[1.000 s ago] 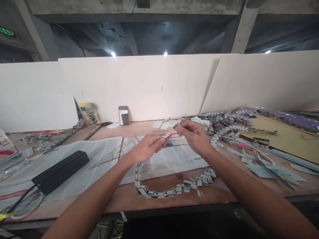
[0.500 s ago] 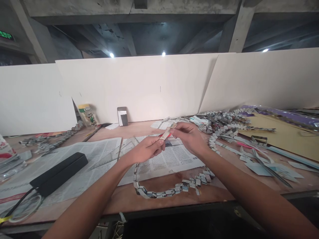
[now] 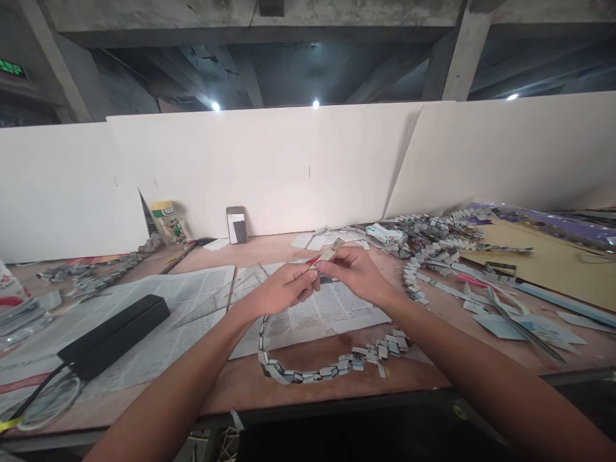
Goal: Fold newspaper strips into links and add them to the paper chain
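Folded paper strip: held over newspaper, above the bench, back from its front edge. Left hand: narrow grip, near end. Right hand: narrow grip, farther along. Step, judged: creasing. Next move likely calls for steady pinch, aligned edges. Paper chain near front edge; join to strip, cannot tell
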`<state>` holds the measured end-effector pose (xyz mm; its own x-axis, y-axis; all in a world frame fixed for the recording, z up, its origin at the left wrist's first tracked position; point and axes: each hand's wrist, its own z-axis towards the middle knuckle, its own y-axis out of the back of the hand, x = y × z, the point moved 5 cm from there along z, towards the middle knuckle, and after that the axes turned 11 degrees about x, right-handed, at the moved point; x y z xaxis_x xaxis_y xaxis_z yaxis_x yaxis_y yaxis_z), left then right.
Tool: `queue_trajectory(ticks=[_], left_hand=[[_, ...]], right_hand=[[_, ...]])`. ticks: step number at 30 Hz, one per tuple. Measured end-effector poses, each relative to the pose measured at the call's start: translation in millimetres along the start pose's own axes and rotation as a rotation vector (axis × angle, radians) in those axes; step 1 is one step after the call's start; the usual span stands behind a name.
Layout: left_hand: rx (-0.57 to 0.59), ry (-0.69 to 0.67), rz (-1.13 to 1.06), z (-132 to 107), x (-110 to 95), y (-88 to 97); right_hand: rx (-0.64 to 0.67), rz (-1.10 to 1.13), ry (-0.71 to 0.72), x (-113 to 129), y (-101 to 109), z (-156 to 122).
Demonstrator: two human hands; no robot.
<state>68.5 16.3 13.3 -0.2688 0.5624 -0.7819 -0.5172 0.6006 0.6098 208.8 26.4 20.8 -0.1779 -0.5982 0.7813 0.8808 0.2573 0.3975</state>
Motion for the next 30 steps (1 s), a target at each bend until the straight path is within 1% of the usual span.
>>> queue_trajectory(ticks=[3, 6, 10, 14, 17, 20, 22, 23, 25, 27, 28, 30], left_hand=[[0.012, 0.022, 0.0, -0.3, 5.6, 2.8], [0.016, 0.034, -0.008, -0.7, 10.2, 6.7], [0.048, 0.019, -0.036, -0.5, 11.7, 10.5], [0.037, 0.027, -0.038, -0.9, 15.4, 16.8], [0.03, 0.034, -0.037, -2.6, 20.1, 22.6], [0.014, 0.064, 0.003, -5.6, 26.7, 30.5], [-0.043, 0.107, 0.075, -7.3, 30.8, 37.9], [-0.1, 0.121, 0.121, -8.0, 31.5, 42.3], [-0.257, 0.118, 0.198, -9.2, 28.5, 50.1], [-0.389, 0.075, 0.215, -9.4, 21.6, 52.3], [-0.415, 0.046, 0.2, -8.5, 17.8, 50.3], [-0.393, -0.003, 0.163, -5.1, 10.8, 41.9]], right_hand=[[-0.101, -0.008, -0.021, 1.7, 12.2, 0.3], [-0.162, -0.019, -0.038, 3.4, 21.6, 0.6], [-0.189, -0.033, -0.063, 3.4, 21.7, 1.4], [-0.239, -0.038, -0.042, 2.5, 21.7, 2.3], [-0.269, -0.042, -0.024, -0.1, 26.6, 3.2], [-0.327, 0.015, 0.006, -2.9, 36.7, 2.9], [-0.361, 0.017, -0.002, -3.9, 42.4, 2.0], [-0.359, -0.01, -0.023, -3.9, 43.4, 1.8], [-0.326, -0.089, -0.072, -2.7, 41.4, 1.6], [-0.28, -0.138, -0.083, -0.3, 35.5, 1.6], [-0.252, -0.141, -0.076, 0.7, 31.6, 1.7], [-0.202, -0.129, -0.059, 1.0, 23.6, 2.0]])
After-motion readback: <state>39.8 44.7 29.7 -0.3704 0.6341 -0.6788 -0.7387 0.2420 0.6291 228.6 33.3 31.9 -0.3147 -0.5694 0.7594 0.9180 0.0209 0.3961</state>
